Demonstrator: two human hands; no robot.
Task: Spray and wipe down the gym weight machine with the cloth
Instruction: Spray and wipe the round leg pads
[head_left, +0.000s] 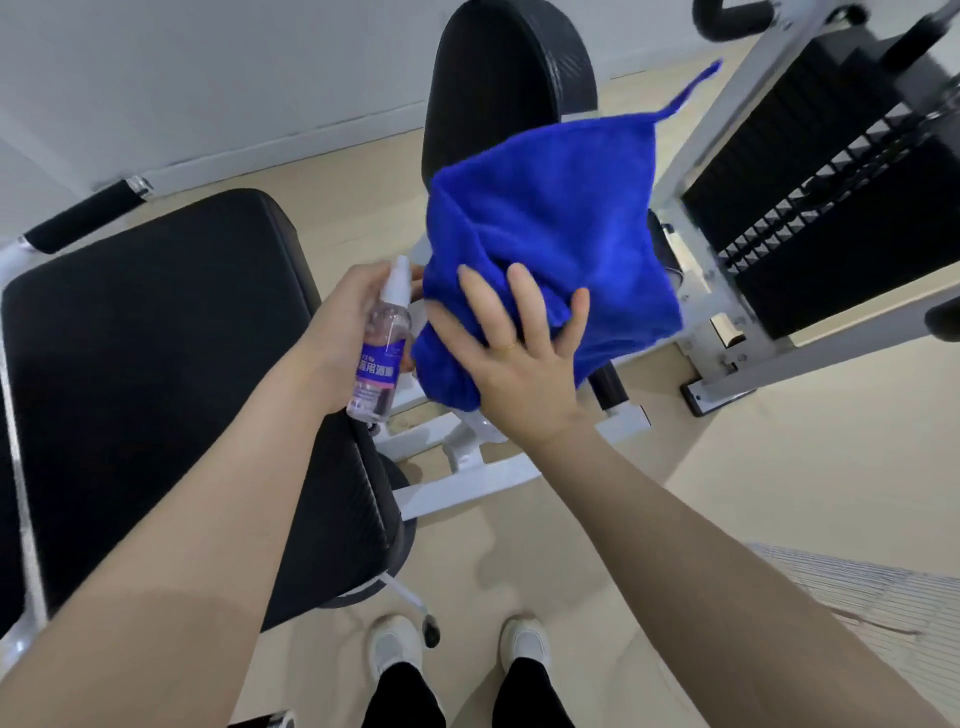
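Two things are in hand, both held in the air between the seat pad (156, 364) and the weight stack (810, 208), touching no part of the machine. The left hand (343, 332) grips the bottle (382, 343) upright, fingers curled round its far side and mostly hidden, the white nozzle (400, 270) poking up above them. Whether a finger rests on the nozzle cannot be told. The right hand (519, 353) holds the cloth (550, 228) from beneath, its fingers (524, 296) spread and dug into the bunched lower folds, with the thumb hidden under the cloth.

Judging by its size and clear plastic, the bottle should be light and stiff, though smooth enough to slip if the palm gets wet. Its labelled middle, where the hand already sits, looks the safest place to grip, leaving a finger free for the nozzle.

The cloth is a soft, plush blue rag, limp and very light. It drapes and flops, with one corner and a hanging loop (691, 88) flying loose at the top. Held by a bunch like this it will probably trail, so gathering it into a pad under a flat palm would likely wipe better. Wetted, it should cling to the pads rather than slide. The back pad (514, 78) stands just behind it.
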